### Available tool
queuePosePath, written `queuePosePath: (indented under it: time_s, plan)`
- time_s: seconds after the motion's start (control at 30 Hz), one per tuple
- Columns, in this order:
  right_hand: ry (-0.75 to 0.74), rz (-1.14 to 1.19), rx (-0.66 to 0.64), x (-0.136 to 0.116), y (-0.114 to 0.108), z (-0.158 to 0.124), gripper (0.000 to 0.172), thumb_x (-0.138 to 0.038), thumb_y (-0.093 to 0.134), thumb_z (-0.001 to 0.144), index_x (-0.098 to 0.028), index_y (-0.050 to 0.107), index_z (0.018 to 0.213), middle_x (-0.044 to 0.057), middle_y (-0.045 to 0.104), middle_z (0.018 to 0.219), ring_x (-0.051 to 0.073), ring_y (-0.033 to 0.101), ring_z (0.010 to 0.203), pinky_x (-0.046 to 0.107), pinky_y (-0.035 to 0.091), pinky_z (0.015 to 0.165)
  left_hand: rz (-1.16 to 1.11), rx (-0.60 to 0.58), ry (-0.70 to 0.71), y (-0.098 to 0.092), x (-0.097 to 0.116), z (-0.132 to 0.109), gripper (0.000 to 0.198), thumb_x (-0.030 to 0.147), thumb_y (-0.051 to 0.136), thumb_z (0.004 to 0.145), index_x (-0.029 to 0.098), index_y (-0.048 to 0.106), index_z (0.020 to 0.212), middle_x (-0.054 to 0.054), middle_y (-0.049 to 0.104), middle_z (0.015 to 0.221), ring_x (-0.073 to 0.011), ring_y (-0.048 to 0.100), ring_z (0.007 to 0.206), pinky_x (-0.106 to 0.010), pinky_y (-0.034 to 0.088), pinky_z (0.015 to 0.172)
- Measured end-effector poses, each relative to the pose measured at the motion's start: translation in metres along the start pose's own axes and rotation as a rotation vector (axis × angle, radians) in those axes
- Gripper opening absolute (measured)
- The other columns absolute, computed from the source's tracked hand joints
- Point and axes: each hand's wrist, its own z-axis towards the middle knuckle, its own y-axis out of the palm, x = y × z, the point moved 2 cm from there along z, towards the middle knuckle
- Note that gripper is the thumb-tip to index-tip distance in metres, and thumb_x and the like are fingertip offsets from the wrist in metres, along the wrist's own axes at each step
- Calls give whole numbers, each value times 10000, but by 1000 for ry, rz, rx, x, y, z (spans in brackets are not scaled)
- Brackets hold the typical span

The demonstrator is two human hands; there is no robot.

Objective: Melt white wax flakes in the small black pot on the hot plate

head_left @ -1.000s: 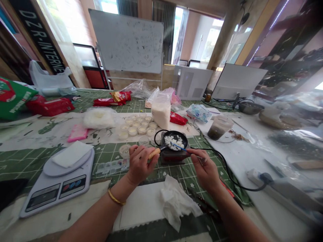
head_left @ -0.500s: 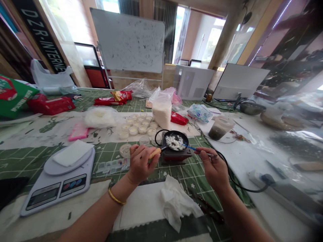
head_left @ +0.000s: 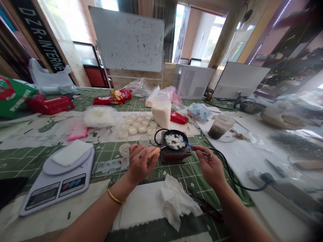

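A small black pan (head_left: 175,135) full of white wax flakes (head_left: 176,141) sits on a little electric heater (head_left: 176,155) in the middle of the table. My left hand (head_left: 139,163) is closed around the pan's wooden handle (head_left: 154,153). My right hand (head_left: 211,165) pinches a thin blue-tipped stirring tool (head_left: 192,146) whose tip rests in the flakes at the pan's right side. A gold bangle (head_left: 114,197) rings my left wrist.
A kitchen scale (head_left: 58,178) stands at the left, crumpled tissue (head_left: 176,200) lies near me. Several small filled cups (head_left: 137,126), a bag of white granules (head_left: 161,108) and a dark-filled jar (head_left: 220,126) stand behind the pan. The heater's black cord (head_left: 233,178) runs to a power strip (head_left: 262,178).
My right hand drew back to the right from the pan, then shifted slightly left again, the stirring tool's tip moving through the flakes. My left hand has stayed on the handle.
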Motion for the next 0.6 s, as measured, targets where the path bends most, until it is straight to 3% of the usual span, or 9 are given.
queuePosePath:
  time_s: [0.17, 0.3, 0.47, 0.6]
  plan:
    - [-51, 31, -33, -5, 2, -2, 216, -299, 473, 864, -229, 612, 1013, 47, 666, 945, 195, 600, 892, 369, 464, 801, -11, 0, 2, 0, -1, -1, 117, 210, 590, 776, 185, 546, 882, -11, 658, 710, -149, 561, 637, -354, 344, 787]
    - [-67, 18, 21, -6, 2, -4, 191, -278, 476, 865, -226, 609, 991, 49, 664, 924, 198, 588, 916, 383, 457, 831, -13, 4, 13, 0, -1, -1, 121, 206, 588, 776, 186, 541, 886, -8, 656, 706, -146, 553, 629, -349, 351, 773]
    - [-221, -75, -57, -6, 9, -5, 217, -261, 484, 856, -243, 625, 1021, 62, 641, 968, 209, 549, 962, 406, 445, 846, -14, 5, 13, 1, 0, -1, 138, 197, 603, 767, 180, 542, 889, -9, 651, 702, -149, 552, 631, -358, 352, 782]
    - [-187, -119, 93, -4, 0, -2, 194, -263, 476, 862, -227, 623, 985, 60, 659, 897, 207, 561, 896, 419, 441, 831, -10, 2, 15, 1, 0, -1, 121, 204, 593, 775, 181, 544, 883, -9, 646, 694, -149, 555, 632, -356, 352, 782]
